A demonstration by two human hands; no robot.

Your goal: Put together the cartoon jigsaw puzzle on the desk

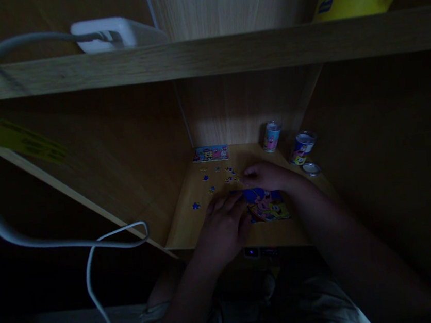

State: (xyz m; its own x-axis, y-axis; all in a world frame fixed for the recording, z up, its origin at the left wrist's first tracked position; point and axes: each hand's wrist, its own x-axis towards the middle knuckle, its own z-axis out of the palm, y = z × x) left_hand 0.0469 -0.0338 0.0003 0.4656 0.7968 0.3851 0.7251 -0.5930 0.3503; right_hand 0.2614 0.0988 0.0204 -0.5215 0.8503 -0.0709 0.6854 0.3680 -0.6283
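A partly joined jigsaw puzzle (pixel 267 207) with cartoon figures in blue, pink and yellow lies on the wooden shelf top. My left hand (pixel 225 225) rests at its left edge, fingers stretched out and lying low. Just above the puzzle's upper edge is my right hand (pixel 267 175), its fingers bent and brought together. Whatever may be between those fingertips is hidden in the dim light. Several loose jigsaw pieces (pixel 228 179) are scattered left of my right hand. One blue piece (pixel 196 205) lies apart, left of my left hand.
At the back left is a cartoon picture card (pixel 210 154). Two printed tins (pixel 271 137) (pixel 302 149) stand at the right, beside a round lid (pixel 311 169). Overhead, a shelf board (pixel 203 57) carries a white power adapter (pixel 107 33). Its cable (pixel 46 243) loops down the left.
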